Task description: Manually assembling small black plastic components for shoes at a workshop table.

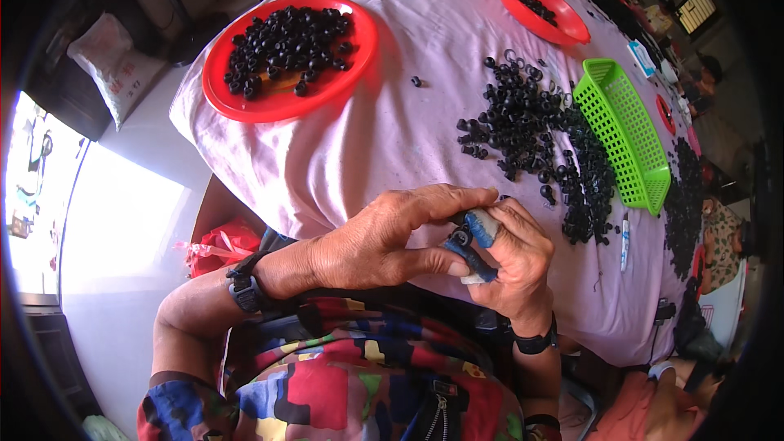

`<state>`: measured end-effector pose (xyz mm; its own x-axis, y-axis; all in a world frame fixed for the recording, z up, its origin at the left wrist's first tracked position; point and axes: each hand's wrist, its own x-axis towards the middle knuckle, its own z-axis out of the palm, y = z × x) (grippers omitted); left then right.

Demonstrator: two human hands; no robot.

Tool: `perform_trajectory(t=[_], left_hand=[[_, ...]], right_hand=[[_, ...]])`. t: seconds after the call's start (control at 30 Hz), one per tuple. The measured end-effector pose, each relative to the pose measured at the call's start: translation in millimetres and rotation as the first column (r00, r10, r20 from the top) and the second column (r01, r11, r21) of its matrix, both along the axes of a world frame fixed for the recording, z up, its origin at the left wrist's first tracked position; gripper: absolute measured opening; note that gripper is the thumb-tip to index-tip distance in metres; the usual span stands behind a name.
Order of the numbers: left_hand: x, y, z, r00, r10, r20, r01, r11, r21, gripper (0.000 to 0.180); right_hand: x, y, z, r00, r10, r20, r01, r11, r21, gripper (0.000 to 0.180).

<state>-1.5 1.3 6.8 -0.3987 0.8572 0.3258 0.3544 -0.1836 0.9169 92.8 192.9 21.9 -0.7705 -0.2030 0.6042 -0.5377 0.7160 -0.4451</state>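
My left hand (388, 233) and my right hand (523, 257) meet over the near edge of the table. Between their fingertips is a small round black part (462, 235), with a ring-like end showing. Both hands are closed on it, though the fingers hide much of its shape. Blue-and-white finger covers (482, 229) wrap the thumb and a finger of my right hand. Just beyond my hands lies a loose heap of similar small black parts (523, 110). Some thin black rings are mixed into its far side.
A red plate (286, 110) piled with black parts stands at the far left, and another red dish (563, 31) at the far right. A green perforated basket (625, 135) lies beside the heap, near a pen (625, 242). A pink cloth (392, 131) covers the table. Other people sit along the right.
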Motion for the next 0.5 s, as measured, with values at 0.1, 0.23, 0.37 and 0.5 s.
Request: perform_trajectory(t=[0.1,0.23,0.37,0.5], left_hand=[[0.2,-1.8,1.2,1.0,-0.005,-0.005,0.005,1.0,-0.014,0.076],[0.6,-3.0,-2.2,1.0,-0.017,-0.021,0.017,1.0,0.009,0.081],[3.2,-3.9,-2.9,1.0,-0.013,-0.006,0.012,1.0,-0.028,0.083],[3.1,-3.8,-5.0,1.0,0.0,-0.026,-0.001,1.0,-0.024,0.083]], right_hand=[[-1.0,0.2,-5.3,1.0,0.021,-0.012,-0.021,1.0,0.007,0.033],[-1.0,0.3,-6.5,0.999,0.053,0.004,-0.054,0.998,0.024,0.035],[-0.6,0.5,-6.5,0.998,0.068,0.019,-0.068,0.998,0.017,0.036],[-2.4,-1.1,-7.8,0.996,0.085,0.034,-0.084,0.996,-0.025,0.034]])
